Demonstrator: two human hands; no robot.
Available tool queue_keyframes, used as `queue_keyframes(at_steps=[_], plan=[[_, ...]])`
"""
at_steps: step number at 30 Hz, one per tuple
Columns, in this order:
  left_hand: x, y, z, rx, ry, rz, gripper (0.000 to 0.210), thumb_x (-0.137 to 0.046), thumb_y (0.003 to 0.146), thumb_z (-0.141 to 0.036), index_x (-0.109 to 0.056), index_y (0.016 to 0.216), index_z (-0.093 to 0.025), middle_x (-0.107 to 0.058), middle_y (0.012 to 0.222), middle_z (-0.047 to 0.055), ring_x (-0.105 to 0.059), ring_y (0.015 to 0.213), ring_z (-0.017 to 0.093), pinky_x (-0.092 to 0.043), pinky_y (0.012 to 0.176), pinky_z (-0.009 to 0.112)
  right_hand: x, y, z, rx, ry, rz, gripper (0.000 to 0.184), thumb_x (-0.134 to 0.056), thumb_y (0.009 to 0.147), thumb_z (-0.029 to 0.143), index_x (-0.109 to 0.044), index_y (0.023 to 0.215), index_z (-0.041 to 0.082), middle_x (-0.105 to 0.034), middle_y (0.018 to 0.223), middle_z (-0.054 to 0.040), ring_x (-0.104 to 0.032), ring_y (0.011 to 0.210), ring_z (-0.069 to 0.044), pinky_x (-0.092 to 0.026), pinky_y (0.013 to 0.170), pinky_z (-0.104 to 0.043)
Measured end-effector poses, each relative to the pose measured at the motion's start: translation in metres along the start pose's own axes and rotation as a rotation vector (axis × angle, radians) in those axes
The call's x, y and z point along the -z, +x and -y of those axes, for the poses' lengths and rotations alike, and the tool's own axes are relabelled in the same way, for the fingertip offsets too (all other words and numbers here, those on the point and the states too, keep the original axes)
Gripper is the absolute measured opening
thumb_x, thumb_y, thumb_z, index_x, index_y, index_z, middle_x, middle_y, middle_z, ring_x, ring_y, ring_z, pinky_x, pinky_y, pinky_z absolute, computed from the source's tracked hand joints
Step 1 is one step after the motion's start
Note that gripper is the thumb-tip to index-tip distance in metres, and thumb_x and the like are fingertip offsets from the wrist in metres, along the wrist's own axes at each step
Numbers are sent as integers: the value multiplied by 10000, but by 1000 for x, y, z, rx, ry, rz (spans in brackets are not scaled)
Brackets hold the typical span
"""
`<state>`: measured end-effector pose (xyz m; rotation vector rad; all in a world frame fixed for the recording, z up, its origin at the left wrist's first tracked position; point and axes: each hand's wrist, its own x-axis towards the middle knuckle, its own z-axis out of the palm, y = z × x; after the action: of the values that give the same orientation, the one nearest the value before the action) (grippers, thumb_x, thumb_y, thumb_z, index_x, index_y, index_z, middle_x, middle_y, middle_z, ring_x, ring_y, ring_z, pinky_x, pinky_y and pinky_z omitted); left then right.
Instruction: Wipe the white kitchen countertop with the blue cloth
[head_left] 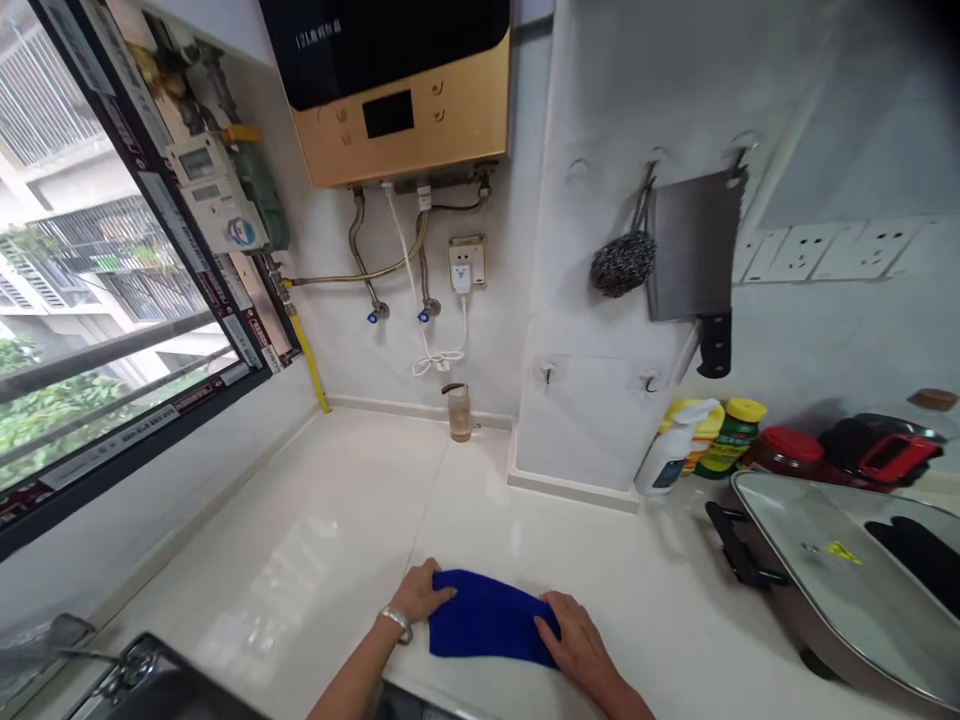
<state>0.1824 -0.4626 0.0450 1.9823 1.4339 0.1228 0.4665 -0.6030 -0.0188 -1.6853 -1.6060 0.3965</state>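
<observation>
A blue cloth (491,617) lies on the white countertop (360,500), spread between my two hands near the front edge. My left hand (421,595), with a silver bracelet at the wrist, grips the cloth's left end, thumb on top. At the right end, my right hand (574,635) pinches the cloth with the thumb over it and the fingers at its far corner. The fingertips under the cloth are partly hidden.
An electric pan (795,620) with a glass lid stands on the right. Bottles (667,455) and jars line the wall behind it. A glass (459,412) stands at the back. A cleaver (694,245) and scourer (622,263) hang above; a sink (161,680) lies front left.
</observation>
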Motion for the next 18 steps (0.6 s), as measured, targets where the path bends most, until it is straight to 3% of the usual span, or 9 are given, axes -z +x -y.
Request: queue_keyframes(at_steps=[4, 8, 10, 12, 14, 15, 18], plan=[[-10, 4, 3, 40, -173, 9, 470, -596, 782, -572, -578, 1069, -200, -698, 819, 34, -657, 695, 206, -530, 632, 324, 12, 16, 18, -226, 184, 26, 390, -475, 855, 604, -592, 936, 242, -685, 806, -22, -640, 736, -223, -531, 725, -359], [-12, 1, 3, 57, -289, -28, 563, -556, 786, -653, -583, 1115, -197, -697, 834, 36, -665, 708, 206, -543, 637, 330, 6, 40, 58, -345, 120, -66, 444, -524, 775, 607, -617, 981, 225, -706, 849, -65, -672, 813, -263, -536, 782, -389], [-9, -3, 4, 79, -335, -33, 607, -407, 853, -700, -581, 1135, -191, -697, 820, 34, -671, 693, 202, -552, 624, 337, 0, 48, 87, -321, 162, 25, 552, -537, 786, 602, -603, 1165, 206, -712, 875, -66, -673, 776, -246, -547, 759, -381], [-5, -7, 4, 98, -361, -31, 668, -242, 905, -706, -595, 1120, -182, -701, 801, 37, -682, 689, 200, -566, 631, 346, -3, 52, 113, -265, 333, 221, 684, -523, 833, 623, -475, 1384, 222, -715, 1026, -68, -676, 745, -211, -565, 689, -352], [-6, -10, -1, 97, -357, -60, 693, -190, 928, -683, -612, 1119, -168, -723, 860, 65, -705, 786, 221, -585, 724, 379, 0, 49, 125, -253, 524, 366, 711, -455, 891, 645, -360, 1479, 258, -671, 1208, -82, -692, 778, -196, -578, 632, -332], [-10, -12, -5, 93, -344, -94, 679, -212, 937, -661, -607, 1160, -156, -732, 956, 97, -706, 902, 245, -580, 816, 410, 3, 44, 123, -266, 571, 365, 691, -421, 910, 651, -367, 1477, 260, -651, 1259, -90, -700, 816, -199, -587, 641, -332], [-34, -24, -22, 49, -253, -275, 597, -329, 960, -536, -493, 1380, -145, -568, 1404, 172, -489, 1351, 303, -383, 1144, 518, 10, 10, 85, -311, 430, 157, 642, -401, 914, 646, -527, 1348, 191, -692, 1181, -128, -707, 896, -240, -599, 783, -375]])
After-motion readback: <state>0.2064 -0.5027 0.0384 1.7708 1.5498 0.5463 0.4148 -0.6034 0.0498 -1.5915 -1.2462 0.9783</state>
